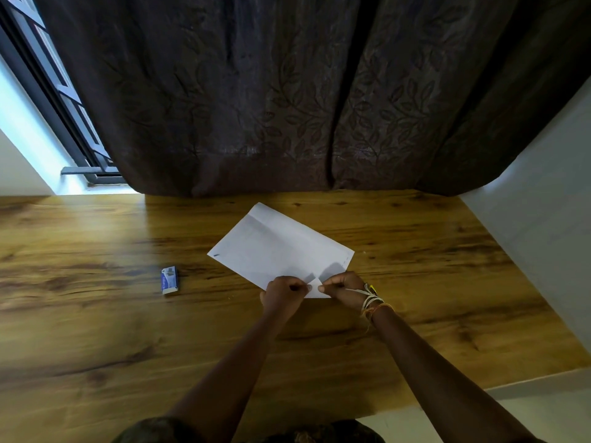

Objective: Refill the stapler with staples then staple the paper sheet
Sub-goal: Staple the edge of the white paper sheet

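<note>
A white paper sheet (278, 247) lies at an angle on the wooden table (96, 314), with its near corner folded up. My left hand (281, 297) and my right hand (343, 287) both pinch that folded corner, fingertips almost meeting. A small blue and white staple box (169, 279) rests on the table to the left of the paper, apart from both hands. A dark and yellow object pokes out behind my right wrist, mostly hidden. No stapler shows clearly.
A dark brown leaf-patterned curtain (287, 107) hangs along the table's far edge. A window frame (64, 100) is at the far left. A white wall (543, 203) borders the table's right side, and the table's right edge runs diagonally.
</note>
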